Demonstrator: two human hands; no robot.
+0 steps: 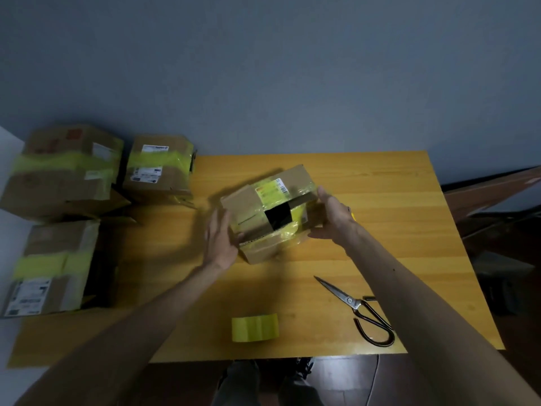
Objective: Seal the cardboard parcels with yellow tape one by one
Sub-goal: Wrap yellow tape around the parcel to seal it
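Two bare forearms reach in from the bottom corners, over the front edge of the yellow wooden table (380, 206). Just inside that edge a roll of yellow tape (255, 328) rests on its side. To its right lie steel scissors (355, 306), blades together and pointing toward the middle of the table. At mid-table both hands bracket a cardboard parcel (248, 200) that is turned at an angle to the table edges. The left hand (219, 238) lies flat against its left side, fingers straight and together. The right hand (333, 215) cups its right end, with the fingers stretched along the far side and the thumb toward the near corner. Neither hand curls tightly round it. The parcel's flaps are closed, so its contents cannot be seen. Yellow tape runs over its top and down the right end, crossing a white barcode label and a black patch. Whether it rests on the table or is raised is unclear. Three more closed cardboard parcels stand off the table's left side, each banded with yellow tape: a large one (64, 171) at the far left, a smaller one (159, 168) just beside the table corner, and a third (49, 268) nearer, bearing a printed label.
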